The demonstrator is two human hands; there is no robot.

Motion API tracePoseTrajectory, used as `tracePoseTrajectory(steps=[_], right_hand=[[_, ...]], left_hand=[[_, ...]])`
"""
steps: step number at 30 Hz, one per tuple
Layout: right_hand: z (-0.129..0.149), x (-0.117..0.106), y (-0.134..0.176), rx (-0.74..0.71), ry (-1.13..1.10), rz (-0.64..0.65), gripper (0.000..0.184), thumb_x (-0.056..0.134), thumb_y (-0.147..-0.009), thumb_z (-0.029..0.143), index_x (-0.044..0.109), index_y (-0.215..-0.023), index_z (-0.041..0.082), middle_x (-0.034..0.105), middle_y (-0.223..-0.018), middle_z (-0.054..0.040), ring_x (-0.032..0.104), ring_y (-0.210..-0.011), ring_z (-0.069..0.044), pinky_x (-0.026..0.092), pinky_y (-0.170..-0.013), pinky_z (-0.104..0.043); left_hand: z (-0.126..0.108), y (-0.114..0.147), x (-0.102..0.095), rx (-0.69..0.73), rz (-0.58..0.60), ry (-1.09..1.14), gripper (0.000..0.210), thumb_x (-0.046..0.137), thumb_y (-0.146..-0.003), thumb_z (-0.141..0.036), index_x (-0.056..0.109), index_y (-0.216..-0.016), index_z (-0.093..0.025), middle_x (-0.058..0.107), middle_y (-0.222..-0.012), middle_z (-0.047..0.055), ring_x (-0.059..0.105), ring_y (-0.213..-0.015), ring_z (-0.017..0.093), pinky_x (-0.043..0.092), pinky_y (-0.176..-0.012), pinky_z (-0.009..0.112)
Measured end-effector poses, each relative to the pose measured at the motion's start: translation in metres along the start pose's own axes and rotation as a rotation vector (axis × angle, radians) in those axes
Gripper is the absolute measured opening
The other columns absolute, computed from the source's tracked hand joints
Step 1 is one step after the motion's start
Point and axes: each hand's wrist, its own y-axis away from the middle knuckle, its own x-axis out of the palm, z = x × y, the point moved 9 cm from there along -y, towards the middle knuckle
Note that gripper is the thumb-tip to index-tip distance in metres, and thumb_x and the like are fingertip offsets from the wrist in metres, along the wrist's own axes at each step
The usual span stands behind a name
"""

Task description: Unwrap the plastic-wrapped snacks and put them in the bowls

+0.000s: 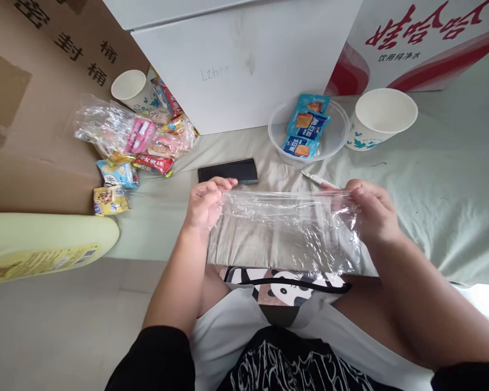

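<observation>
A sheet of clear plastic film (pixel 285 228), perhaps a thin bag, is stretched between my two hands above my lap. My left hand (pixel 206 203) pinches its upper left corner. At the upper right corner my right hand (pixel 372 209) grips it, fingers closed. The top edge is pulled nearly straight, and the lower part hangs crinkled over the front edge of the cloth. Just behind my left hand lies a dark phone (pixel 228 171). Close to my right hand is a small utility knife (pixel 315 178), partly covered by the film and fingers.
Behind stand a round clear tub (pixel 275 144) with several blue snack packets (pixel 305 125) and a paper cup (pixel 381 119). At left are wrapped snacks (pixel 152 163), another paper cup (pixel 132 89) and a pale yellow-green bottle (pixel 49 239). White (pixel 244 65) and brown cardboard boxes (pixel 44 108) border the cloth.
</observation>
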Motion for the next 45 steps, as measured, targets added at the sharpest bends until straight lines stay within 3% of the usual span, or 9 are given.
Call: tracePoseTrajectory(steps=[6, 10, 13, 16, 20, 23, 27, 33, 45], right_hand=[[-0.022, 0.021, 0.004, 0.326, -0.354, 0.271, 0.067, 0.06, -0.073, 0.088, 0.036, -0.057, 0.028, 0.024, -0.037, 0.011, 0.033, -0.031, -0.013, 0.048, -0.048, -0.036], [-0.022, 0.034, -0.005, 0.241, -0.346, 0.205, 0.056, 0.065, -0.076, 0.081, 0.053, -0.074, 0.026, 0.058, -0.066, 0.0018, 0.063, -0.061, -0.018, 0.057, -0.06, -0.037], [-0.032, 0.082, 0.014, 0.349, -0.295, 0.54, 0.061, 0.077, -0.074, 0.071, 0.062, -0.11, 0.023, 0.074, -0.097, -0.0069, 0.074, -0.078, -0.02, 0.062, -0.067, -0.037], [-0.046, 0.109, 0.041, 0.467, -0.136, 0.791, 0.039, 0.08, -0.081, 0.05, 0.064, -0.101, 0.021, 0.071, -0.075, 0.0007, 0.063, -0.054, -0.012, 0.052, -0.05, -0.025], [-0.047, 0.094, 0.026, 0.385, -0.042, 0.502, 0.031, 0.074, -0.086, 0.048, 0.059, -0.082, 0.021, 0.057, -0.052, 0.0072, 0.048, -0.041, -0.008, 0.038, -0.04, -0.021], [-0.045, 0.07, 0.012, 0.327, -0.033, 0.188, 0.033, 0.072, -0.087, 0.05, 0.055, -0.084, 0.023, 0.058, -0.052, 0.0067, 0.051, -0.042, -0.01, 0.041, -0.043, -0.023], [-0.047, 0.071, 0.014, 0.33, 0.011, 0.18, 0.036, 0.071, -0.087, 0.054, 0.056, -0.094, 0.023, 0.063, -0.052, 0.0043, 0.055, -0.044, -0.013, 0.042, -0.045, -0.026], [-0.053, 0.062, 0.018, 0.37, -0.089, 0.133, 0.037, 0.056, -0.096, 0.053, 0.058, -0.123, 0.027, 0.068, -0.06, 0.0015, 0.065, -0.051, -0.02, 0.051, -0.053, -0.034], [-0.054, 0.062, 0.007, 0.24, -0.181, 0.167, 0.045, 0.08, -0.078, 0.042, 0.059, -0.117, 0.03, 0.07, -0.101, -0.0021, 0.065, -0.071, -0.016, 0.056, -0.063, -0.033]], left_hand=[[0.027, 0.005, 0.017, -0.4, 0.073, 0.121, 0.052, 0.084, -0.067, -0.052, 0.042, -0.062, -0.023, 0.044, -0.044, -0.008, 0.033, -0.031, 0.005, 0.022, -0.031, 0.02], [0.044, 0.012, 0.034, -0.562, 0.202, -0.005, 0.049, 0.084, -0.07, -0.057, 0.049, -0.062, -0.023, 0.041, -0.039, -0.007, 0.031, -0.027, 0.006, 0.015, -0.03, 0.022], [0.054, 0.014, 0.047, -0.608, 0.303, -0.098, 0.05, 0.085, -0.069, -0.061, 0.055, -0.062, -0.021, 0.047, -0.042, -0.004, 0.038, -0.031, 0.008, 0.017, -0.032, 0.023], [0.054, 0.009, 0.054, -0.553, 0.318, 0.0, 0.058, 0.078, -0.068, -0.077, 0.064, -0.071, -0.021, 0.052, -0.048, -0.001, 0.047, -0.037, 0.013, 0.028, -0.035, 0.026], [0.037, 0.002, 0.058, -0.33, 0.221, 0.217, 0.095, 0.037, -0.071, -0.103, 0.069, -0.112, -0.025, 0.076, -0.093, 0.01, 0.075, -0.088, 0.029, 0.057, -0.065, 0.04], [0.039, 0.016, 0.09, -0.314, 0.406, 0.241, 0.107, 0.05, -0.056, -0.107, 0.067, -0.12, -0.023, 0.075, -0.12, 0.017, 0.071, -0.117, 0.037, 0.061, -0.084, 0.048], [0.058, 0.03, 0.107, -0.347, 0.461, 0.03, 0.077, 0.091, -0.056, -0.069, 0.07, -0.112, -0.02, 0.08, -0.104, 0.012, 0.078, -0.094, 0.03, 0.062, -0.076, 0.037], [0.062, 0.027, 0.091, -0.446, 0.35, 0.022, 0.051, 0.074, -0.084, -0.046, 0.064, -0.126, -0.018, 0.067, -0.051, -0.005, 0.059, -0.038, 0.013, 0.038, -0.036, 0.018], [0.062, 0.031, 0.098, -0.525, 0.489, 0.137, 0.036, 0.083, -0.075, -0.04, 0.065, -0.094, -0.015, 0.074, -0.06, 0.002, 0.064, -0.04, 0.015, 0.041, -0.035, 0.019]])
